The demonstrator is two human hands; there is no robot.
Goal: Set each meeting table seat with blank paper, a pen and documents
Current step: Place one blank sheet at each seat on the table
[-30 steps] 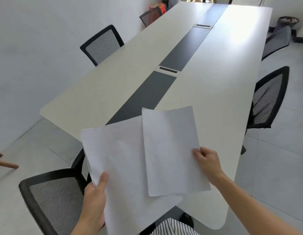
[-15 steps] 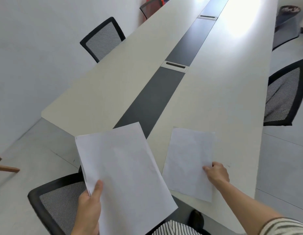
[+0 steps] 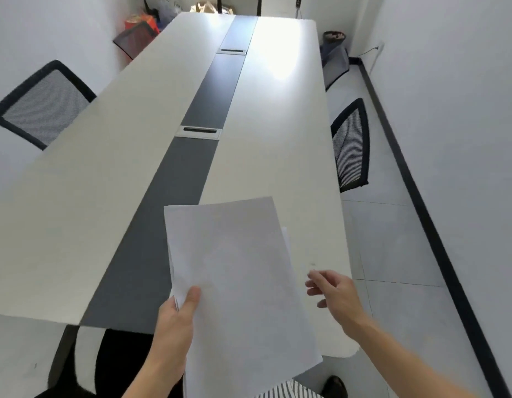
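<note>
left hand (image 3: 174,326): grips the paper by its lower left corner, thumb flat on top, fingers underneath.
paper (image 3: 237,277): a thin stack, top sheet blank, held tilted above the near right part of the surface. A white sliver shows past its right edge; it cannot be told whether that is part of the stack or a sheet lying below.
right hand (image 3: 335,294): empty, fingers loosely spread, just beside the stack's right edge.
surface (image 3: 91,211): long and white, running away from the person; no pen or documents show on it.
strip (image 3: 168,214): dark band down the middle of the surface.
hatch (image 3: 199,130): a cable slot set in the strip, beyond the paper.
right chair (image 3: 351,147): mesh back, pushed in at the right side.
left chair (image 3: 42,107): mesh back, at the left side.
bags (image 3: 203,7): clutter on the floor past the far end.
step: most likely dealing out blank paper, early in the task, since most seats look unset.
next move: calls for the right hand to peel a single sheet off the top, not two, and lay it flat and square before a chair.
</note>
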